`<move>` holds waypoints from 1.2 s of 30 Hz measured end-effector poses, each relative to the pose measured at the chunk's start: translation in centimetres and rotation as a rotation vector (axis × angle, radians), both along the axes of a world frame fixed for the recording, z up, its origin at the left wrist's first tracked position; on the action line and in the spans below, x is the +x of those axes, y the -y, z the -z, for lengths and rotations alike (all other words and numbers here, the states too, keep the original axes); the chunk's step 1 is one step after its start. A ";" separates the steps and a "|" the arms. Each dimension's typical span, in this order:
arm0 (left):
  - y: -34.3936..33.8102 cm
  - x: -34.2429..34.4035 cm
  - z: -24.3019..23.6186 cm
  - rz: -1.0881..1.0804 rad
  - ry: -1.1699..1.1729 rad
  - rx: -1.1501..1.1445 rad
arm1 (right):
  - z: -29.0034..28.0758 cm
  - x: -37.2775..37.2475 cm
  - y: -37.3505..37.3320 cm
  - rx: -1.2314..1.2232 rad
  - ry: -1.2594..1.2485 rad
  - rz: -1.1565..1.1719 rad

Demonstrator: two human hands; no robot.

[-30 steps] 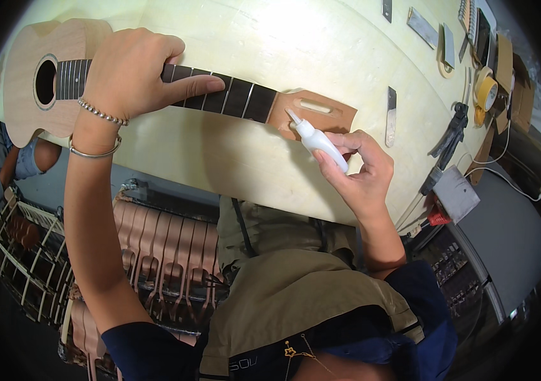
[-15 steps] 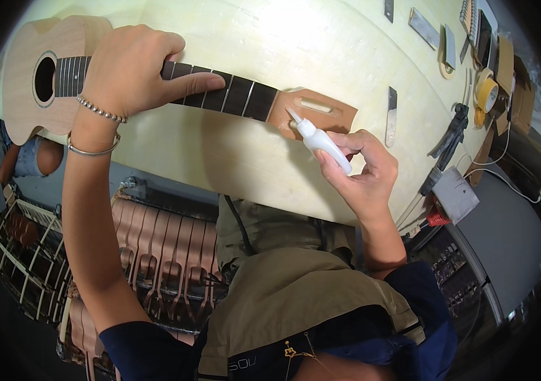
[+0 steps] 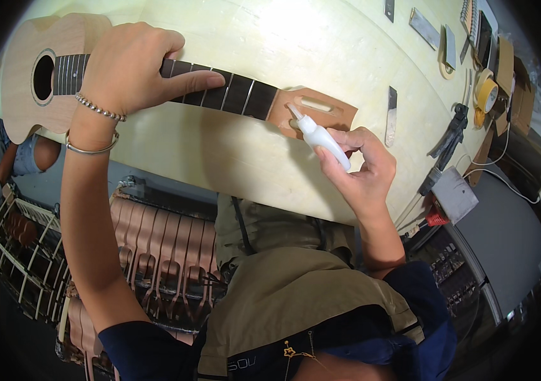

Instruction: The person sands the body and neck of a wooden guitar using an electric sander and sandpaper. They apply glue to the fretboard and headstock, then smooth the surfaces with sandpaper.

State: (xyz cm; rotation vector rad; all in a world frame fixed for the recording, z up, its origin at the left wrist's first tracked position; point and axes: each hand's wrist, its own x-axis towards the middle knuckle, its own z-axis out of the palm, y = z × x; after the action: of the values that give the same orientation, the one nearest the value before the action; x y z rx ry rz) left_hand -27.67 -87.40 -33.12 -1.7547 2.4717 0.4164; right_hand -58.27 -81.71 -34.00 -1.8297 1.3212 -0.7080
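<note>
A small unstrung ukulele [image 3: 13, 66] with a pale wooden body lies across the table, its neck pointing right. My left hand [image 3: 132, 66] is wrapped round the dark fretted neck, thumb stretched along the fretboard [image 3: 238, 94]. At the neck's right end is the brown slotted headstock [image 3: 336, 114]. My right hand [image 3: 365, 166] grips a white squeeze bottle [image 3: 322, 141] with a narrow nozzle. The nozzle's tip is over the headstock, close to its near slot; whether it touches the wood I cannot tell.
On the pale table [image 3: 251, 165] lie a flat blade [image 3: 391, 117] and metal strips [image 3: 424, 28]. A tape roll [image 3: 487, 95] and a black clamp [image 3: 451, 133] are at the right edge. Below stands a rack of wooden necks [image 3: 162, 247]. Another person's knee [image 3: 47, 155] shows at left.
Hardly anything differs. The bottle and my right hand have shifted very slightly, with the nozzle still over the headstock. My left hand keeps its hold on the neck.
</note>
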 end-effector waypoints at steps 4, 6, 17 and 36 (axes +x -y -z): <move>0.1 0.1 -0.1 0.013 0.013 0.005 | -0.2 -0.1 -0.2 0.074 0.002 0.014; 0.0 0.0 -0.3 -0.009 0.004 0.020 | -0.2 -0.2 0.1 0.034 -0.027 -0.033; 0.5 -0.5 -1.0 -0.002 -0.062 -0.015 | 4.0 2.9 15.3 0.193 0.417 0.399; 0.5 0.1 0.0 -0.013 -0.134 0.025 | 1.8 -13.4 23.4 -0.504 -0.517 -0.043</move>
State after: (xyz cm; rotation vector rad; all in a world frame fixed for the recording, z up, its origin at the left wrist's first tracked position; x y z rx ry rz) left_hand -27.60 -87.88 -33.09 -1.7905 2.5328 0.5818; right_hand -71.68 -105.13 -35.81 -2.5662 1.5082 -0.6017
